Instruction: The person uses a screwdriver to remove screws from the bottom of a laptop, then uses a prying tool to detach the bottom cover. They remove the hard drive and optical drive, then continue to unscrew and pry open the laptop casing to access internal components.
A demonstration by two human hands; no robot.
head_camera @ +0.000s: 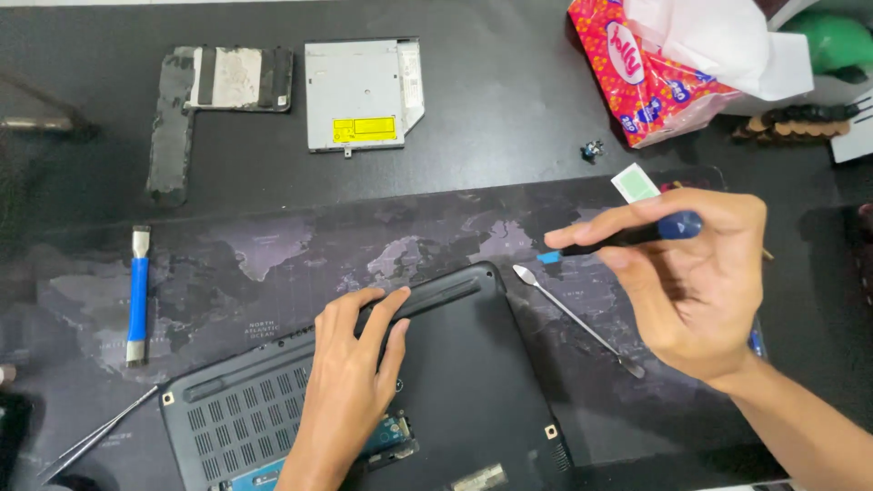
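laptop (473, 382) cut off below, screwdriver (637, 235) mostly hidden

One laptop (436, 382) — two hands (350, 382) — one screwdriver (627, 235)

A dark table (509, 100) has a big map mat (273, 264) on it. On the mat lie an upside-down laptop (473, 382), a blue-handled tool (137, 295), tweezers (91, 438) and a thin metal pry tool (575, 320). Behind the mat sit a silver disc drive (359, 94), a black cover piece (205, 100) and a red tissue pack (641, 77)
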